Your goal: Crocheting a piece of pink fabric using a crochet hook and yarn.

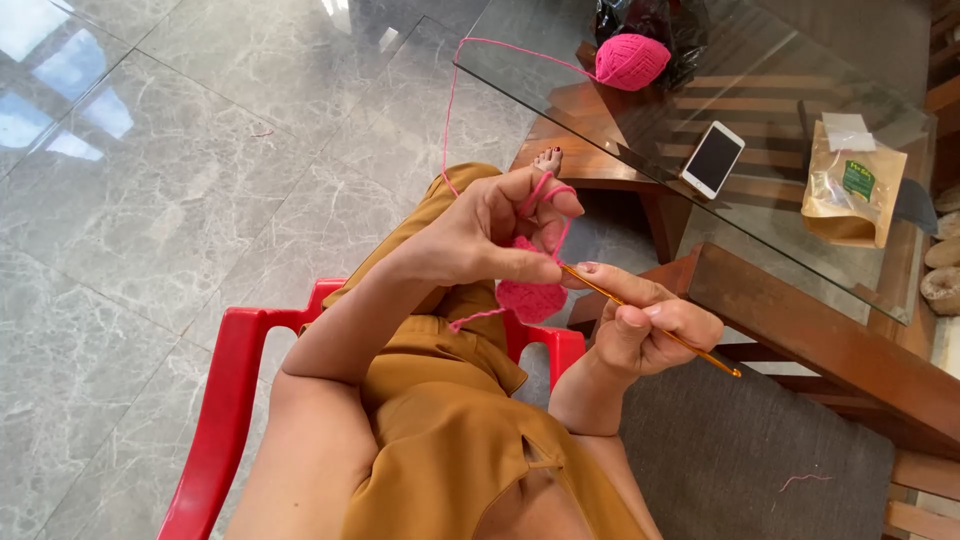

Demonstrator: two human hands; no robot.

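So around the work there's a pink yarn ball [631, 61], a white phone [713, 159] and a tan pouch [852, 186] on the glass table [560, 70], nothing blocking the hands. Left hand [490, 232] pinches the small pink crochet piece [531, 295], yarn looped over its raised finger. Right hand [645, 322] is curled around the gold crochet hook [655, 330], whose long axis slants up-left, tip at the piece, above a red chair [235, 390] on grey marble floor [200, 150].

Dark-screened phone [713, 159] beside tan pouch [851, 186]

Bright daylight — window glare on floor [150, 180] — sharp.
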